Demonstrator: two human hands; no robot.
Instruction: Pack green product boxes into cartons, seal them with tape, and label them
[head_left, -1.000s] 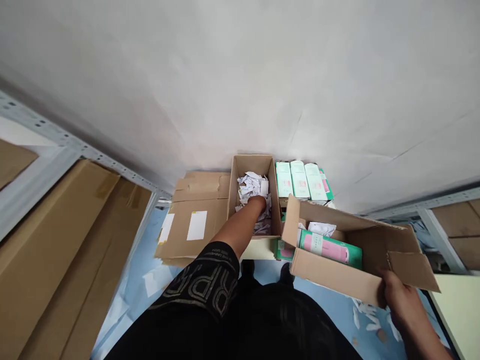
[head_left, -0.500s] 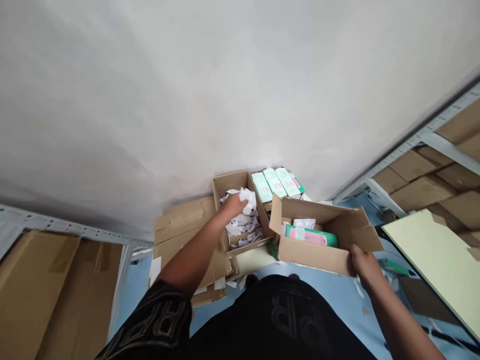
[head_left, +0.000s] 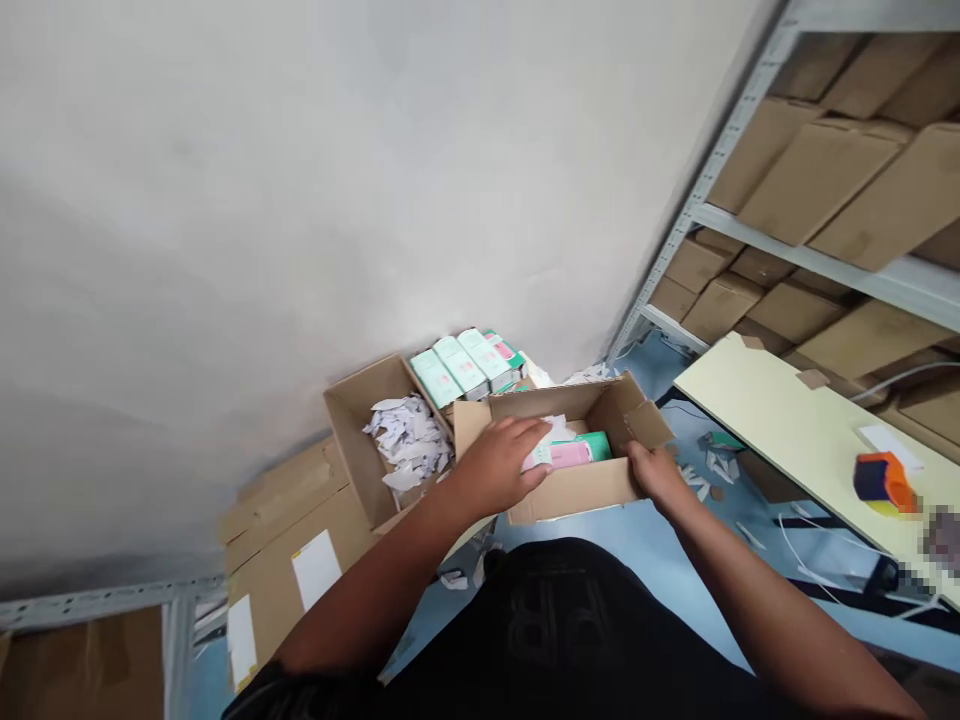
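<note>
My right hand (head_left: 654,472) grips the near right corner of an open cardboard box (head_left: 574,494). Inside lies a pink and green carton (head_left: 571,454), with crumpled white paper (head_left: 559,430) beside its far side. My left hand (head_left: 508,462) reaches over the box's left end. Its fingers and thumb close around the left end of the pink and green carton, the fingers touching the paper. To the left, a second open cardboard box (head_left: 352,440) holds torn white paper scraps (head_left: 411,440). Behind the boxes, several pale green cartons (head_left: 461,366) stand in a row against the wall.
Flattened cardboard (head_left: 289,510) lies at the left. On the right, a pale table (head_left: 780,420) bears an orange and dark tape dispenser-like object (head_left: 883,482). Metal shelving (head_left: 705,215) behind it is stacked with brown boxes. Paper scraps litter the blue floor (head_left: 592,530).
My left hand has moved right, from the scrap box into the held box, with white paper earlier in its grasp. My view has turned right. The right hand still grips the box.
</note>
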